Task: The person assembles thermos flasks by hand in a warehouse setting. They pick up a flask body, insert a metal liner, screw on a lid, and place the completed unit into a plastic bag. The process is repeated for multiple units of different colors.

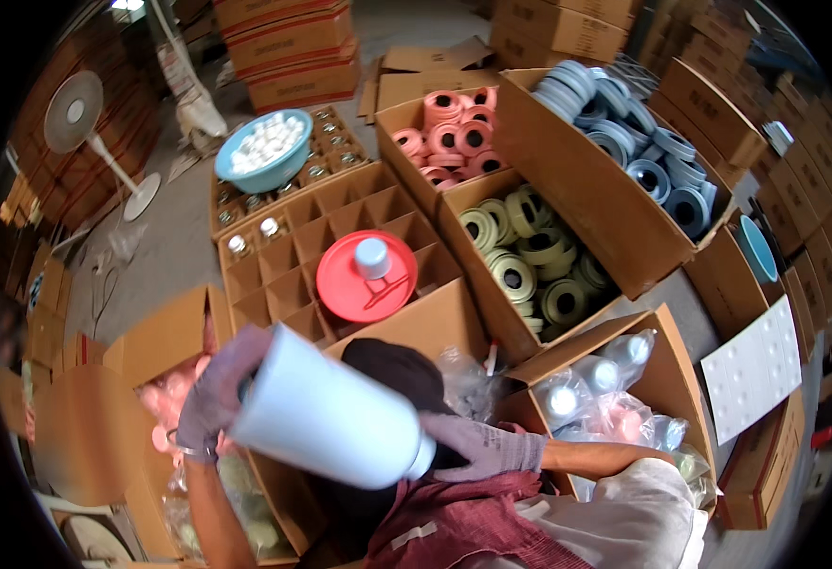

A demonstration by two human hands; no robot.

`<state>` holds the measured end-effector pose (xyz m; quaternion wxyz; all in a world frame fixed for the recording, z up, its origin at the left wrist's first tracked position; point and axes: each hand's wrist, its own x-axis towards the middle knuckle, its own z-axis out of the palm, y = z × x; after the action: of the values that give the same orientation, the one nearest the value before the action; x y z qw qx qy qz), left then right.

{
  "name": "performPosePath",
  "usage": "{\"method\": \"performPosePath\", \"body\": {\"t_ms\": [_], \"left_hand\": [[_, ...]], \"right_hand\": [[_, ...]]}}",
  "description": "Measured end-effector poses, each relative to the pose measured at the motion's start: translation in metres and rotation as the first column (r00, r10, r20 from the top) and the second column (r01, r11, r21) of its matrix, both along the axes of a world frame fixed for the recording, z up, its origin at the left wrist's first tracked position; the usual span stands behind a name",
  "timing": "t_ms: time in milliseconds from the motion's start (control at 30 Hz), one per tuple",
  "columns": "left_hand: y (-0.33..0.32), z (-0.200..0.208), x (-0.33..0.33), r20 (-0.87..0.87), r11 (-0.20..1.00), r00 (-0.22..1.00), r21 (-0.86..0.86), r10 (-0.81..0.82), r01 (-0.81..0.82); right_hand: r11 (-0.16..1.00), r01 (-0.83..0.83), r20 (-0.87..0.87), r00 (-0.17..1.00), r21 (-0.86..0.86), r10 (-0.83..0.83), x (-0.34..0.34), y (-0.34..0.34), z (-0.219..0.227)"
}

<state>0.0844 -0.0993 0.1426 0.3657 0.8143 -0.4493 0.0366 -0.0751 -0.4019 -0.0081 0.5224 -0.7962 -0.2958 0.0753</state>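
Both my hands wear grey gloves and hold a light-blue flask body (332, 408), tilted across my lap and slightly blurred. My left hand (221, 384) grips its wide end at the upper left. Around the narrow neck at the lower right, the fingers of my right hand (473, 448) are closed. Just beyond the flask body, a red round plate (345, 280) rests on a divided carton (340, 204), with a light-blue cap (372, 258) standing on it. Two silver-topped bottles (270, 228) show in the carton's cells.
A blue basin (236, 175) of white pieces sits on another divided carton. Cartons hold pink rings (446, 137), pale-green rings (515, 270) and blue rings (686, 204). Bagged blue and pink parts (601, 375) lie at right, pink parts (164, 398) at left. A fan (76, 110) stands far left.
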Motion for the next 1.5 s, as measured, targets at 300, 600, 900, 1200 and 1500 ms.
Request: {"method": "performPosePath", "body": {"t_ms": [300, 600, 900, 1200, 1500], "left_hand": [[-0.053, -0.075, -0.054, -0.125, 0.847, 0.992, 0.527, 0.0, 0.066], [-0.054, -0.08, -0.048, -0.161, 0.963, 0.987, 0.267, 0.012, 0.032], [-0.07, -0.068, -0.039, -0.242, 0.96, 0.968, 0.28, 0.059, 0.011], [-0.06, -0.08, -0.048, -0.127, 0.971, 0.991, 0.238, 0.03, 0.001], [-0.061, -0.079, -0.041, -0.202, 0.968, 0.978, 0.252, 0.045, 0.008]], "right_hand": [[0.553, 0.833, 0.75, 0.389, -0.039, -0.534, 0.196, -0.251, 0.143], [-0.126, 0.793, 0.263, 0.044, -0.596, -0.964, 0.3, -0.567, 0.038], [-0.114, 0.869, 0.337, 0.064, -0.481, -0.939, 0.299, -0.546, 0.038], [0.313, 0.601, 0.133, 0.581, -0.736, -0.803, 0.307, -0.495, 0.019], [0.348, 0.591, 0.085, 0.581, -0.727, -0.809, 0.308, -0.532, 0.012]]}}
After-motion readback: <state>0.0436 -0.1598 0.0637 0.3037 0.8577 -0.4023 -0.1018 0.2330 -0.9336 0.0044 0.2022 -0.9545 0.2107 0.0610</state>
